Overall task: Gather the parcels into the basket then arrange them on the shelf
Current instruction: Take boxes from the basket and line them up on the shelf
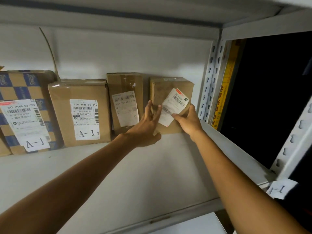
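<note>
I see the white shelf point(118, 174) bearing four labelled parcels point(79, 112) standing upright in a row along its back.

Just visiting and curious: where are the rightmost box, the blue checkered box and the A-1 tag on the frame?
rightmost box point(168, 91): head view, bare cardboard front.
blue checkered box point(25, 85): head view, patterned front.
A-1 tag point(281, 189): head view, paper's middle.

head view, facing forward, close to the shelf point(152, 166)
</note>
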### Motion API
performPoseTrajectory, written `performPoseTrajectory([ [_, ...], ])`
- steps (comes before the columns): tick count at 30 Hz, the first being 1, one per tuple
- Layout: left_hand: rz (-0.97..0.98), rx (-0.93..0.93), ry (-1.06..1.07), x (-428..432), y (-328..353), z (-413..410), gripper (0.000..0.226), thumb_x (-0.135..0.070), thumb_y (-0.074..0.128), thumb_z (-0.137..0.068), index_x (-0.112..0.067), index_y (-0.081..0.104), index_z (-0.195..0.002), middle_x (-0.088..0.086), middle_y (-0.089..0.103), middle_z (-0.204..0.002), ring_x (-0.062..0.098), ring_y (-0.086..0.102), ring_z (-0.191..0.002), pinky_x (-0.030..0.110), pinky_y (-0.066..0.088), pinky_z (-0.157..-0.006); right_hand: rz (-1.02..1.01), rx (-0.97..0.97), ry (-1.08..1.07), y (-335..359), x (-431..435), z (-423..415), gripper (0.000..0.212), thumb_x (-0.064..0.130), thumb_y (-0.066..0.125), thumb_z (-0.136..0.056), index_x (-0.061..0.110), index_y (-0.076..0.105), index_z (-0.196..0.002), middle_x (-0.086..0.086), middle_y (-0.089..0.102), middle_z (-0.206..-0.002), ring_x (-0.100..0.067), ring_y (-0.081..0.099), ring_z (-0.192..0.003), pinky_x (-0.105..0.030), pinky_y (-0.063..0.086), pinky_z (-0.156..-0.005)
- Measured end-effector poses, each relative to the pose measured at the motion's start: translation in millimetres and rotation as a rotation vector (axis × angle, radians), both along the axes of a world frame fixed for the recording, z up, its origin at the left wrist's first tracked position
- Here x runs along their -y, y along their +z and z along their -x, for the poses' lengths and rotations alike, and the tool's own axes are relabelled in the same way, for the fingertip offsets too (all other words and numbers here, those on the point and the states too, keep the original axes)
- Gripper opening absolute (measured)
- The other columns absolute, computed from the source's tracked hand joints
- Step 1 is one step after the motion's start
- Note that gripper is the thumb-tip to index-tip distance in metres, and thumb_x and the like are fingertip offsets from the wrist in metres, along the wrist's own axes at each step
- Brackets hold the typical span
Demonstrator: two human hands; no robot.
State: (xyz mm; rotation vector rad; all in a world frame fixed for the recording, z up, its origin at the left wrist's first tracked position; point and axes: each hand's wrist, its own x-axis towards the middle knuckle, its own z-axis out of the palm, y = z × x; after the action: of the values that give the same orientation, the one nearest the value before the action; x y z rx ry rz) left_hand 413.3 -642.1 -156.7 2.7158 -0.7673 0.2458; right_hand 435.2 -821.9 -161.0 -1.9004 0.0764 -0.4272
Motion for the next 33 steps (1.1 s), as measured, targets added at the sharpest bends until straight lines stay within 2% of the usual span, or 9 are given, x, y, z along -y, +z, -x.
performPoseTrajectory([
  [2, -0.015, 0.018, -0.007, -5, -1, 1, 0.1, -0.02, 0.058, -0.093, -0.03, -0.024, -0.148, 0.001, -0.038, -0.151, 0.035, -0.01, -0.147, 0.04, 0.028, -0.113, 0.019, -0.035, 0.007, 1, -1, 5, 0.07, 0.022, 0.072, -0.088, 0.019, 0.033, -0.145, -0.004, 0.051, -0.14, -0.025, 0.05, -0.128, -0.041, 0.046, -0.104],
  [4, -0.012, 0.058, -0.014, -12, 1, 3, 0.096, -0.021, 0.058, -0.092, -0.029, -0.017, -0.151, 0.001, -0.029, -0.156, 0.034, -0.002, -0.148, 0.041, 0.033, -0.111, 0.029, -0.065, -0.002, 1, -1, 14, 0.074, 0.026, 0.074, -0.086, 0.02, 0.033, -0.147, -0.003, 0.051, -0.142, -0.025, 0.049, -0.13, -0.042, 0.044, -0.106],
  [8, 0.04, 0.139, 0.023, -18, 9, 12, 0.071, -0.025, 0.059, -0.09, -0.024, 0.024, -0.152, 0.003, 0.016, -0.154, 0.028, 0.024, -0.141, 0.041, 0.044, -0.104, 0.089, -0.075, -0.011, 2, -4, 46, 0.071, 0.032, 0.073, -0.086, 0.018, 0.038, -0.146, -0.001, 0.048, -0.144, -0.021, 0.046, -0.132, -0.033, 0.041, -0.103],
  [13, 0.013, 0.111, -0.06, -32, 8, 32, 0.061, -0.029, 0.054, -0.092, -0.024, 0.032, -0.148, 0.006, 0.03, -0.154, 0.026, 0.025, -0.141, 0.042, 0.027, -0.115, 0.348, -0.105, 0.026, 0, -19, 103, 0.064, 0.04, 0.064, -0.092, 0.023, 0.039, -0.148, 0.0, 0.039, -0.154, -0.023, 0.036, -0.141, -0.032, 0.032, -0.109],
  [16, -0.115, 0.091, -0.103, -38, 9, 50, 0.063, -0.039, 0.048, -0.094, -0.03, 0.023, -0.151, 0.004, 0.019, -0.159, 0.026, 0.014, -0.146, 0.04, 0.011, -0.119, 0.61, -0.138, -0.09, -2, -31, 136, 0.072, 0.054, 0.059, -0.091, 0.029, 0.031, -0.152, -0.002, 0.028, -0.159, -0.027, 0.025, -0.146, -0.04, 0.026, -0.117],
  [19, -0.255, 0.084, -0.167, -37, 12, 74, 0.064, -0.051, 0.039, -0.096, -0.038, 0.011, -0.151, 0.003, 0.004, -0.162, 0.026, 0.001, -0.148, 0.046, -0.001, -0.119, 0.799, -0.288, -0.211, -5, -40, 175, 0.08, 0.07, 0.046, -0.089, 0.039, 0.014, -0.155, -0.002, 0.001, -0.166, -0.033, 0.0, -0.151, -0.053, 0.007, -0.121],
  [24, -0.284, 0.059, -0.32, -30, 9, 135, 0.063, -0.052, 0.034, -0.098, -0.038, 0.005, -0.152, 0.0, -0.004, -0.162, 0.028, -0.006, -0.148, 0.047, -0.002, -0.117, 0.792, -0.457, -0.395, -10, -53, 248, 0.083, 0.074, 0.038, -0.089, 0.04, 0.002, -0.156, -0.001, -0.012, -0.165, -0.036, -0.009, -0.151, -0.057, -0.001, -0.121],
  [28, -0.281, 0.085, -0.502, -17, 2, 194, 0.064, -0.052, 0.036, -0.097, -0.04, 0.004, -0.151, 0.002, -0.006, -0.162, 0.031, -0.004, -0.148, 0.051, 0.001, -0.119, 0.769, -0.671, -0.563, -21, -57, 331, 0.079, 0.08, 0.022, -0.088, 0.044, -0.003, -0.154, -0.002, -0.016, -0.165, -0.037, -0.011, -0.15, -0.06, -0.008, -0.117],
  [33, -0.264, 0.015, -0.714, 12, -27, 267, 0.063, -0.047, 0.038, -0.099, -0.037, 0.005, -0.152, 0.002, 0.002, -0.162, 0.029, 0.002, -0.148, 0.048, 0.004, -0.12, 0.641, -0.805, -0.732, -42, -55, 437, 0.071, 0.071, 0.023, -0.095, 0.04, 0.003, -0.156, -0.003, -0.009, -0.166, -0.037, -0.005, -0.151, -0.056, -0.001, -0.119],
])
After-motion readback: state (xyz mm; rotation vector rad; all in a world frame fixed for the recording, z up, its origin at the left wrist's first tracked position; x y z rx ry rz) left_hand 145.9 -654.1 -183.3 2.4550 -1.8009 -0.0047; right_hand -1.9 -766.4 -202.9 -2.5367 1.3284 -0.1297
